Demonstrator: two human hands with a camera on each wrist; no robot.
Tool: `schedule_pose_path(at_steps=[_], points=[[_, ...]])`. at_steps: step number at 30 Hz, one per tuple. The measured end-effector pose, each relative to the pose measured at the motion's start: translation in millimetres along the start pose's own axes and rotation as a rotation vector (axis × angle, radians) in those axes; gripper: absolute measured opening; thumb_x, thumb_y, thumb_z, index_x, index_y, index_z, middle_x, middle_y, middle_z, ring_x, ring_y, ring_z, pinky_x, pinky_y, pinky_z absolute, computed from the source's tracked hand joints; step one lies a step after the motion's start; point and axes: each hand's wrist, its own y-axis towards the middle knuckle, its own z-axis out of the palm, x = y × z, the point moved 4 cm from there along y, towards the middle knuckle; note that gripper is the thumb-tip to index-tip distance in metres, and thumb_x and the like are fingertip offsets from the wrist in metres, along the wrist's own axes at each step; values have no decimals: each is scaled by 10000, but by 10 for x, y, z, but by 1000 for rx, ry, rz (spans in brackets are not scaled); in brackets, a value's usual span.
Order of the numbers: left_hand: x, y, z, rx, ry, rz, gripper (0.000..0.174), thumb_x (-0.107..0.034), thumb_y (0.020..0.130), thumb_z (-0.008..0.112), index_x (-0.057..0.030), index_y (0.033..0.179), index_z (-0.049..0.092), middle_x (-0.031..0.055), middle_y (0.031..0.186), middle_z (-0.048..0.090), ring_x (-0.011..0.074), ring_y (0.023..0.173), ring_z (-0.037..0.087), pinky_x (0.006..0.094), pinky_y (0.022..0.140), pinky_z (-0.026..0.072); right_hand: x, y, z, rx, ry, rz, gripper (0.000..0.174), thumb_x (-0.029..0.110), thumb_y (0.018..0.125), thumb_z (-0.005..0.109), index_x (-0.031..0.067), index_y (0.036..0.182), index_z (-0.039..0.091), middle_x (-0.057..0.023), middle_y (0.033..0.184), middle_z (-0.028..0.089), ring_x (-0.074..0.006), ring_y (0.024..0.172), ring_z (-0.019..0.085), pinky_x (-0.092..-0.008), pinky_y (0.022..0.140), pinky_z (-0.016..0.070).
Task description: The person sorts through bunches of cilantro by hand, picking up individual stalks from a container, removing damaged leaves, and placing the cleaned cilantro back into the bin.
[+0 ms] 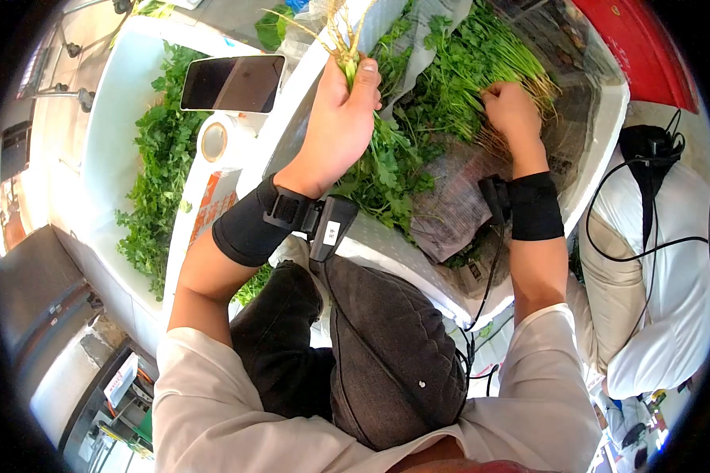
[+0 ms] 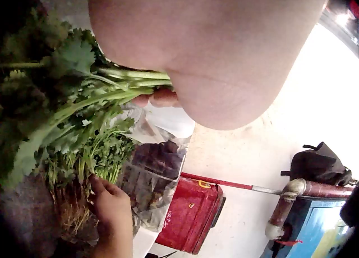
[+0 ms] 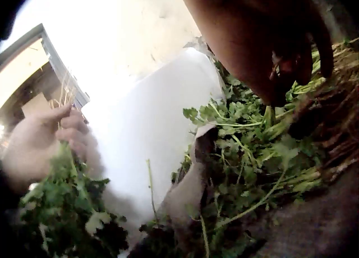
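Your left hand (image 1: 339, 130) grips one bunch (image 1: 345, 63) by the stems, roots up and leaves hanging, probably to keep the roots clear of the leaves. Your right hand (image 1: 515, 118) pinches stems at the pile (image 1: 465, 79) in the right box (image 1: 607, 118); how many, the views don't tell. Newspaper (image 1: 461, 193) lies there, perhaps as lining. Of two boxes, the left box (image 1: 106, 150) also holds greens (image 1: 162, 150). One phone (image 1: 233, 83) and one roll (image 1: 214, 142) sit between, seemingly for easy reach.
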Motion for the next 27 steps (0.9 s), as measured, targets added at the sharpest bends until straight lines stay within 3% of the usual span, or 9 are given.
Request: schedule_pose_path(at_steps=[4, 7, 9, 16, 22, 26, 27], points=[[31, 3, -4, -5, -6, -18, 146, -214, 1124, 432, -85, 1061, 463, -28, 837, 400, 100, 755, 411, 297, 756, 442, 51, -115, -58, -85, -81, -42, 345, 361, 969, 651, 107, 1171, 769, -150, 1077, 762, -364, 1001, 714, -485, 859, 561], [18, 10, 13, 2, -14, -21, 149, -220, 1125, 432, -85, 1069, 464, -26, 843, 406, 97, 754, 409, 297, 754, 441, 71, -222, -166, -126, -16, -47, 304, 358, 947, 657, 142, 1123, 778, -116, 1176, 741, -354, 1061, 704, -479, 891, 563], [15, 11, 28, -15, -46, -67, 149, -226, 1124, 436, -85, 1083, 464, -24, 854, 415, 95, 753, 409, 294, 750, 441, 142, -301, -312, -412, 50, -238, 272, 327, 922, 668, 117, 1056, 778, -106, 1126, 730, -359, 991, 704, -455, 853, 560], [-13, -1, 37, 3, -86, -52, 145, -233, 1123, 450, -91, 1096, 460, -26, 862, 414, 94, 759, 407, 285, 743, 439, 203, -523, -522, -730, 288, -424, 224, 258, 867, 726, 50, 946, 759, -118, 954, 690, -336, 885, 694, -427, 778, 541], [-5, 1, 23, 20, -99, -50, 149, -232, 1124, 449, -89, 1083, 452, -30, 855, 405, 91, 764, 400, 280, 741, 433, 295, -631, -587, -880, 468, -583, 139, 112, 836, 760, 6, 925, 747, -118, 876, 669, -277, 803, 678, -371, 743, 532], [-23, -11, 17, 12, -113, -65, 152, -232, 1123, 451, -85, 1085, 458, -32, 852, 407, 89, 760, 397, 280, 739, 432, 259, -574, -558, -880, 389, -626, 99, 78, 839, 753, 6, 905, 734, -122, 854, 644, -272, 765, 649, -364, 729, 527], [-10, -6, 15, 12, -112, -80, 153, -232, 1121, 456, -82, 1087, 464, -33, 849, 408, 88, 757, 397, 277, 738, 431, 247, -661, -616, -993, 387, -621, 99, 73, 860, 746, 1, 926, 730, -114, 874, 654, -248, 780, 647, -349, 739, 527]])
